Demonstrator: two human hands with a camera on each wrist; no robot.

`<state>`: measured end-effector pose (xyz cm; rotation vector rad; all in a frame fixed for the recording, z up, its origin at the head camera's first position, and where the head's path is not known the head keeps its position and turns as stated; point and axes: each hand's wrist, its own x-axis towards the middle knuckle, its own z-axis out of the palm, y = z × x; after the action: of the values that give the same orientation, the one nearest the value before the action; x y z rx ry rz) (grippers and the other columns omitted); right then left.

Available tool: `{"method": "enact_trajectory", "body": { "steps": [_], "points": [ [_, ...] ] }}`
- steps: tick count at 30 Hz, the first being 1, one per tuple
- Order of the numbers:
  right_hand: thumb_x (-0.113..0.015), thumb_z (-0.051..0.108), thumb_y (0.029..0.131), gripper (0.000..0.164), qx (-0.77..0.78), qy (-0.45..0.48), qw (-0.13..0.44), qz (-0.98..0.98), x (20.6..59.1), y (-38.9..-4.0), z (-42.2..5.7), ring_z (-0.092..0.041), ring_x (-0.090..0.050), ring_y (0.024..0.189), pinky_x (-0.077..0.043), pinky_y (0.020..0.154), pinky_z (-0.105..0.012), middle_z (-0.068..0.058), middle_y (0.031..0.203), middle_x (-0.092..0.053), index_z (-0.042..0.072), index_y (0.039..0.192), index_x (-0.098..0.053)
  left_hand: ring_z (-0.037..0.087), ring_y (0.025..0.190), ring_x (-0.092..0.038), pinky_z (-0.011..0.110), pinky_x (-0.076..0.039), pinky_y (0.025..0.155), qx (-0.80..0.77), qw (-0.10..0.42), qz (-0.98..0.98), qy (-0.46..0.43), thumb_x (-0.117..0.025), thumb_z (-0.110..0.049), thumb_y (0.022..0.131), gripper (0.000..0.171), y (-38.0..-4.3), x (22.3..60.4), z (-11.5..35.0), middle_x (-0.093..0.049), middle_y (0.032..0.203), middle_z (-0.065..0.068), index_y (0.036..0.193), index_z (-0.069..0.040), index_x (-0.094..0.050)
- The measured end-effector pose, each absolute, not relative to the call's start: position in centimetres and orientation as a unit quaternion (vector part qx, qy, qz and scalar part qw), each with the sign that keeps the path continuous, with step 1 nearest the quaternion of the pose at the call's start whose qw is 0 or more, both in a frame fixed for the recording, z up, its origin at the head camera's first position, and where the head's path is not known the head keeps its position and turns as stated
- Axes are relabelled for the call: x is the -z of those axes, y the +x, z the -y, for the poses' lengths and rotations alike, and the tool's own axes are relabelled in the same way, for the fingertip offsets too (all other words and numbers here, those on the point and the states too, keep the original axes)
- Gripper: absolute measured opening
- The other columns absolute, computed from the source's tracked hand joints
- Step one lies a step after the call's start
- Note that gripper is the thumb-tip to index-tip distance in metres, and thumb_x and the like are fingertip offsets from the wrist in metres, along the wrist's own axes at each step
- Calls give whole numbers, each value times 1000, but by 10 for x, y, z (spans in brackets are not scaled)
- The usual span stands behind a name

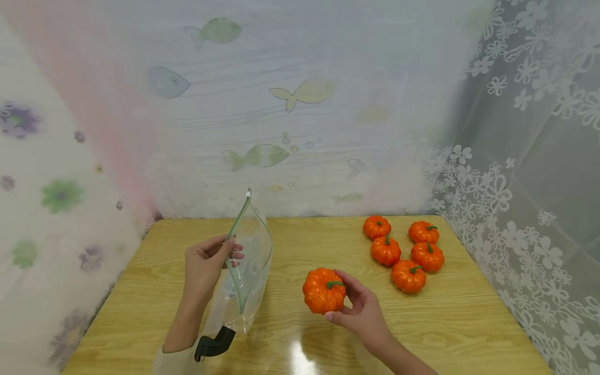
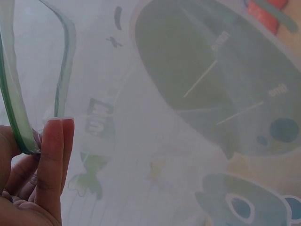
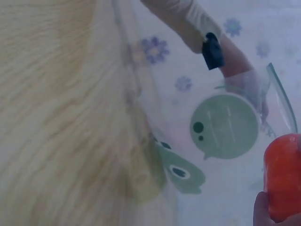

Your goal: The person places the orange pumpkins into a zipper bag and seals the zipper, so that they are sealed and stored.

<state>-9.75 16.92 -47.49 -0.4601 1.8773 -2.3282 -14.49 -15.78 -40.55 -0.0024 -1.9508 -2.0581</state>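
Observation:
My left hand pinches the green-edged rim of a clear zip bag, whose mouth gapes toward the right. In the left wrist view the thumb and fingers grip that green rim, and green printed shapes show on the bag's side. To the right of the bag my right hand holds a small orange toy pumpkin with a green stem, thumb below and fingers behind it. The right wrist view shows this pumpkin at its right edge, near the bag.
Several more orange pumpkins sit in a group on the right of the wooden table. A pale curtain with printed fish hangs behind the table. Flowered curtains flank both sides. A black wrist mount is on the left forearm.

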Motion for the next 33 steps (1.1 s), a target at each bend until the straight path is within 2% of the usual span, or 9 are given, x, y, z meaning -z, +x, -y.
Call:
{"method": "enact_trajectory", "body": {
  "steps": [5,11,24,33],
  "points": [
    [-79,-8,82,82,771,-184,28,-609,451,-114,-174,-10,-55,131,-54,100,-32,-1,148,-50,-4,152,-38,12,66,-74,28,-62,61,720,152,677,-4,-67,-10,99,25,-147,408,154,-77,78,-2,115,9,-71],
    [-76,-10,84,77,771,-236,-7,-592,420,-132,-175,-16,-56,129,-56,98,-33,-4,146,-52,-1,151,-42,12,67,-74,27,-61,60,726,144,672,-16,-67,-8,99,23,-150,409,148,-76,78,-2,114,9,-71],
    [-87,1,79,82,772,-256,-16,-582,378,-152,-151,-19,-56,128,-57,97,-34,-5,144,-54,0,149,-45,11,66,-74,27,-62,61,728,132,673,-24,-66,-6,99,24,-157,410,138,-76,78,-4,117,11,-69],
    [-91,9,76,84,773,-278,-23,-570,375,-156,-129,-21,-55,129,-55,99,-35,-8,143,-54,-3,146,-47,12,66,-73,27,-62,61,738,119,664,-26,-67,-6,99,23,-160,413,134,-76,77,-2,113,11,-70]
  ]
}}
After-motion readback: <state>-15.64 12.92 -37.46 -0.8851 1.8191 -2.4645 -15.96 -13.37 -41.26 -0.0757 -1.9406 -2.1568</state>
